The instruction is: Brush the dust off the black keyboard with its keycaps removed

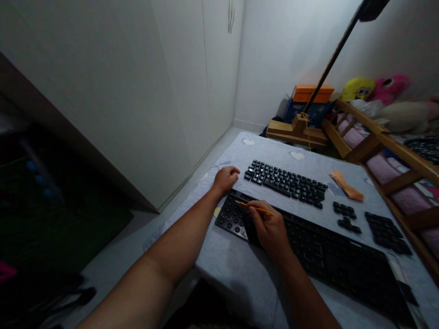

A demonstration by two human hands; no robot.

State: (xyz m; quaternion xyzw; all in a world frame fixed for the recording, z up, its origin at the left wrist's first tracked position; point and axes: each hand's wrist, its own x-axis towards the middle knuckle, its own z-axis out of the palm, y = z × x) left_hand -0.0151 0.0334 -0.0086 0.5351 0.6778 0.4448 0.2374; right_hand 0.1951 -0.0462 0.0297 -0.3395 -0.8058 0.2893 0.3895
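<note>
Over on the table point(222, 256), the keyboard base point(343, 262) lies along the near side. Behind it sits the main keycap block point(288, 183); right of that are the small keycap clusters point(345, 210), and farther right the side keycap block point(387, 233). The cloth point(346, 186) lies behind the clusters. I see the wardrobe point(171, 91) left of the table, the bed point(380, 132) along its right, and, beyond its far end, boxes point(313, 93) behind the wooden stand point(295, 130).
</note>
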